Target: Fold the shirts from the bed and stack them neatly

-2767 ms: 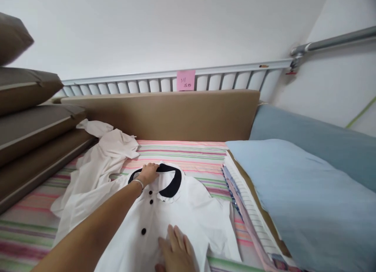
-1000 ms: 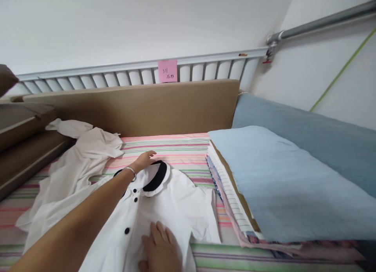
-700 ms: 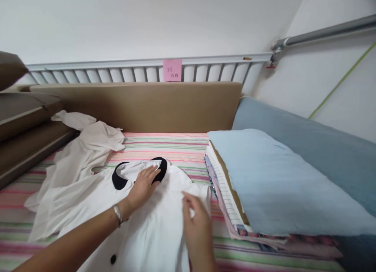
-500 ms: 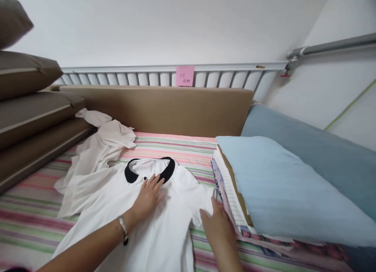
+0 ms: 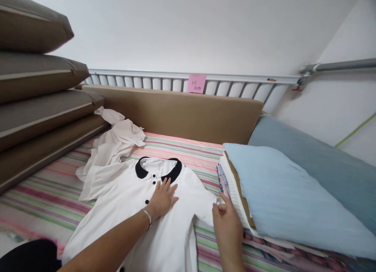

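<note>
A white shirt (image 5: 173, 233) with a black collar and black buttons lies spread out, front up. My left hand (image 5: 162, 199) rests flat on its chest just below the collar, fingers spread. At the cuff of the shirt's right-side sleeve (image 5: 202, 195) is my right hand (image 5: 227, 221), thumb and fingers closed on the fabric edge. The sleeve is drawn out toward the folded pile. Up and left of the shirt, touching its other sleeve, is a crumpled off-white garment (image 5: 113, 140).
A pile of folded clothes with a light blue piece (image 5: 282, 189) on top stands at right. Brown cushions (image 5: 44, 103) are stacked at left. A brown padded board (image 5: 176, 113) closes the back, before a white radiator (image 5: 138, 82). Striped cloth (image 5: 47, 193) covers the surface.
The view has shifted, so the scene sits farther right. My right hand's fingers have closed at the sleeve cuff. My left hand stays on the shirt's chest, with more buttons showing.
</note>
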`<state>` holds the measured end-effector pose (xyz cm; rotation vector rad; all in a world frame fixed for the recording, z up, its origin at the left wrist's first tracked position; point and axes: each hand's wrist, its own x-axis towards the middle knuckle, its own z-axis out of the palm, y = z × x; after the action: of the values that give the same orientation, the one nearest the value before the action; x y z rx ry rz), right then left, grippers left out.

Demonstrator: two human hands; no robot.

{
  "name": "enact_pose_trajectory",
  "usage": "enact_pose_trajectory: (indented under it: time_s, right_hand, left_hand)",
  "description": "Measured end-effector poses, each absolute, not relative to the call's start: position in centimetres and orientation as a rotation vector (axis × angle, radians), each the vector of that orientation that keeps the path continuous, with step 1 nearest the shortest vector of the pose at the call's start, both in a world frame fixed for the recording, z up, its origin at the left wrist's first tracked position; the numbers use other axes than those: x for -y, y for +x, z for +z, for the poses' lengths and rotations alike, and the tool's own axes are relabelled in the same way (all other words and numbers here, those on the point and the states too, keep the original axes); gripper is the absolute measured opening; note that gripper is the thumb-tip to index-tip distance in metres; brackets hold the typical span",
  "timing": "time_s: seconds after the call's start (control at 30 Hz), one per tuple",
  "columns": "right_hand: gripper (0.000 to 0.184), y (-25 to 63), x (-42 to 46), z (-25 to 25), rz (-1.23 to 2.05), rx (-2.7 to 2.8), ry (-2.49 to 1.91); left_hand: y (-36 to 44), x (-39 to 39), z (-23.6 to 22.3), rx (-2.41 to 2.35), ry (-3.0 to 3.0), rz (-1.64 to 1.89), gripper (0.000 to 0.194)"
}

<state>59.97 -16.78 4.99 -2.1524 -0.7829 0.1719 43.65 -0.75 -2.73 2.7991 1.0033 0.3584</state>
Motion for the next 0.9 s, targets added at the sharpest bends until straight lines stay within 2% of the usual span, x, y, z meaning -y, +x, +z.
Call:
enact_pose_trajectory:
  time_s: [0.13, 0.23, 0.33, 0.4, 0.57, 0.67, 0.9]
  right_hand:
    - [0.039, 55.5, 14.7, 5.0, -0.061, 1.072, -1.79]
    - [0.036, 51.3, 13.0, 4.3, 0.141, 1.593, -1.522]
    - [0.037, 48.9, 12.7, 4.4, 0.409, 1.818, -1.415]
    - [0.033, 48.8, 13.2, 4.8, 0.475, 1.768, -1.441]
    - [0.031, 51.6, 14.8, 4.9, 0.409, 1.465, -1.591]
    - [0.03, 53.5, 16.0, 4.5, 0.419, 1.256, -1.759]
    - [0.037, 54.4, 20.4, 4.7, 0.505, 1.218, -2.063]
  left_hand:
    - [43.3, 0.7, -2.3, -0.924, 2.535, 0.527, 0.049]
    - [42.0, 0.0, -1.3, -0.908, 1.954, 0.712, 0.048]
    - [40.1, -0.8, 0.2, -0.921, 1.578, 0.729, 0.06]
    - [39.0, -1.0, 1.2, -0.877, 1.437, 0.662, 0.065]
    - [39.9, -0.7, 2.1, -0.952, 1.432, 0.619, 0.032]
    - [42.1, -0.9, 2.4, -1.032, 1.566, 0.712, 0.022]
    - [43.9, -3.1, 4.7, -0.992, 1.684, 0.822, 0.03]
